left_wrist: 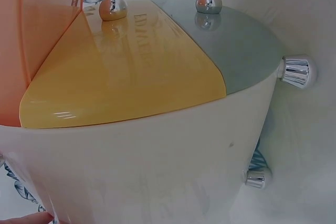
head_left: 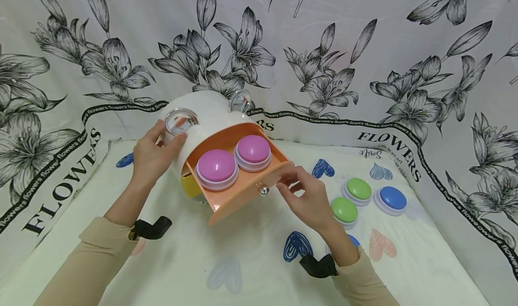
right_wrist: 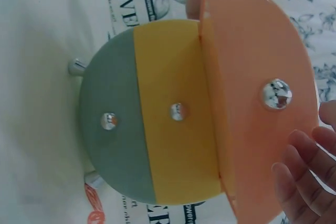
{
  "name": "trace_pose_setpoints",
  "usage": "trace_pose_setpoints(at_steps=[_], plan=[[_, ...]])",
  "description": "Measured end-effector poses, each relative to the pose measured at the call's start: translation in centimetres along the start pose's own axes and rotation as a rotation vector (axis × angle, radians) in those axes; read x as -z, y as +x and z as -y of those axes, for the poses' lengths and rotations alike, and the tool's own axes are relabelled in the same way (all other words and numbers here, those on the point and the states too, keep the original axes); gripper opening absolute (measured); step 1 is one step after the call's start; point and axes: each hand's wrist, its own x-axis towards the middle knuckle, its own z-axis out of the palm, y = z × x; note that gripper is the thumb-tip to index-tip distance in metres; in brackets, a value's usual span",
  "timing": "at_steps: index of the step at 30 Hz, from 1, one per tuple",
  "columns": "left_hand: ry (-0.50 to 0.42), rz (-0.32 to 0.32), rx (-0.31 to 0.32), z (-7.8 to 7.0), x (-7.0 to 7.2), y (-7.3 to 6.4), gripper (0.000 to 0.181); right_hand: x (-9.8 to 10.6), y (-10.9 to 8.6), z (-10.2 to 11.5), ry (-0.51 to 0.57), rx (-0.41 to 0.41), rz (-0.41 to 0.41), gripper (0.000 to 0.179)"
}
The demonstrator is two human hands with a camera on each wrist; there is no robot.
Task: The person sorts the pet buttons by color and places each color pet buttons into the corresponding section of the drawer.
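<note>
A white rounded cabinet (head_left: 206,110) with clear ring-shaped ears tilts on the cloth, its top orange drawer (head_left: 226,202) pulled out. Inside that drawer sit two pink push buttons with white bases, a nearer pink button (head_left: 216,166) and a farther pink button (head_left: 253,149). My left hand (head_left: 155,153) grips the cabinet's left side by one ear, thumb in front. Fingertips of my right hand (head_left: 305,196) touch the right end of the drawer front, beside its silver knob (right_wrist: 277,94). Below, the yellow drawer (right_wrist: 173,156) and the grey-green drawer (right_wrist: 115,150) are closed.
To the right lie two green buttons, one a green button (head_left: 359,188), and a blue button (head_left: 392,199). Another blue button (head_left: 353,240) is partly hidden behind my right wrist. A flower-printed curtain (head_left: 332,72) hangs behind the heart-patterned cloth (head_left: 182,270).
</note>
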Motion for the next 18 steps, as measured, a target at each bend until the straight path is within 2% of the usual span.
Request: trace_pose_setpoints(at_steps=[8, 13, 18], plan=[[-0.001, -0.001, 0.001, -0.1, 0.0, -0.1, 0.078, -1.7, -1.1, -0.3, 0.026, -0.038, 0.001, 0.023], [-0.002, -0.003, 0.002, -0.1, 0.0, -0.1, 0.078, -2.7, -1.6, 0.0, 0.025, -0.07, 0.028, 0.03], [-0.006, -0.004, -0.004, -0.1, 0.0, 0.0, 0.077, -3.5, -1.8, 0.4, 0.021, -0.063, 0.013, 0.037]])
